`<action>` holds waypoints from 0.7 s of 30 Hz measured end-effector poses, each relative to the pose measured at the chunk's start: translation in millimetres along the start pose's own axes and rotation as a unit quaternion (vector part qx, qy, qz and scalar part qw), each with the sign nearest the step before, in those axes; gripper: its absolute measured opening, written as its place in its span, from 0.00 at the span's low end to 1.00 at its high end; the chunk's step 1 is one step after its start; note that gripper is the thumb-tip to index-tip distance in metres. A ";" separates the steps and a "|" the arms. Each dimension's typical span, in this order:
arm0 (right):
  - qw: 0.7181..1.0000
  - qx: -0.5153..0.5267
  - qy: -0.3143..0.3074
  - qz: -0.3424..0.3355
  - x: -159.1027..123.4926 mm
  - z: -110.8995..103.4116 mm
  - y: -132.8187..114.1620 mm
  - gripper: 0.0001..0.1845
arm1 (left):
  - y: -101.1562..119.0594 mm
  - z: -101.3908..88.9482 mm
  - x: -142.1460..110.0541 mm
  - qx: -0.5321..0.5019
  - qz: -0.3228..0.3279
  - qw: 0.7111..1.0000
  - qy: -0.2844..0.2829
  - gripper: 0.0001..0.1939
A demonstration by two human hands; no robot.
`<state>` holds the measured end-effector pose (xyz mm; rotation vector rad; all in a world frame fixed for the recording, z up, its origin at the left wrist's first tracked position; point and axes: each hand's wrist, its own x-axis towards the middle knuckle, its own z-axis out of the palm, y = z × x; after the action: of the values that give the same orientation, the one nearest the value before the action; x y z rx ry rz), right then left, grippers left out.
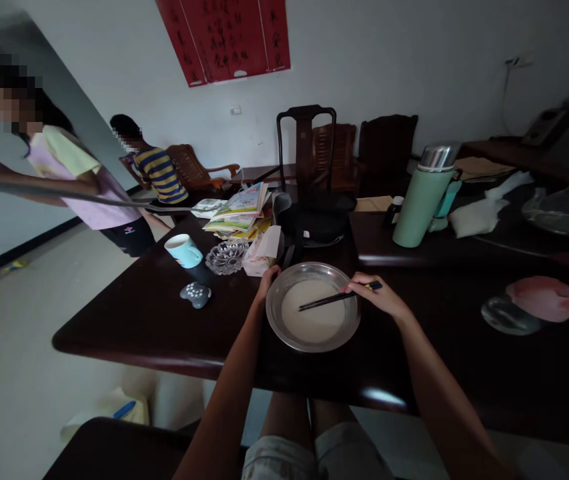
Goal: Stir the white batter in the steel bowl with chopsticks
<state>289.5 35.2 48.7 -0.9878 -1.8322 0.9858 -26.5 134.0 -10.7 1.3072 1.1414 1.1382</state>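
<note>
left hand (267, 279): gripping metal bowl (284, 333) rim | right hand (377, 297): pinching chopsticks (337, 298) over batter (314, 313)

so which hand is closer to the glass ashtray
Left. The left hand grips the near-left rim of the metal bowl, just right of the glass ashtray. The right hand holds chopsticks over the bowl's far side, farther from it.

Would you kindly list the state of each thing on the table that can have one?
Metal bowl: upright, holding pale batter.
Chopsticks: gripped, tips over the batter.
Right hand: closed on the chopsticks.
Left hand: resting on the bowl's rim.
Blue mug: tilted.
Green flask: upright, capped.
</note>
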 end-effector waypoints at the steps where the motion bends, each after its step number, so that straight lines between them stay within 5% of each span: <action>1: 1.000 -0.002 0.021 0.003 -0.3 -2.3 1.7 0.20 | 1.0 0.4 -1.4 0.001 0.003 1.000 -0.001 0.20; 5: 0.994 0.035 0.101 0.022 -6.6 -17.5 4.2 0.21 | 3.2 1.4 -4.7 0.006 0.016 1.000 -0.005 0.20; 13: 1.000 -0.004 0.015 -0.007 -0.8 1.0 -4.0 0.21 | 5.4 1.1 -6.0 0.023 0.013 0.999 -0.032 0.22; 18: 0.995 0.000 0.098 0.012 -5.7 -10.4 0.1 0.21 | 5.3 0.9 -6.9 0.023 0.014 0.999 -0.047 0.20; 21: 0.994 0.043 0.097 0.019 -10.7 -16.7 -0.7 0.23 | 5.2 0.2 -4.5 0.020 0.012 0.998 -0.058 0.19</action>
<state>308.2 29.6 52.3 -1.0321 -1.6035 0.9495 -26.6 129.3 -5.7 1.4027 1.0719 1.0469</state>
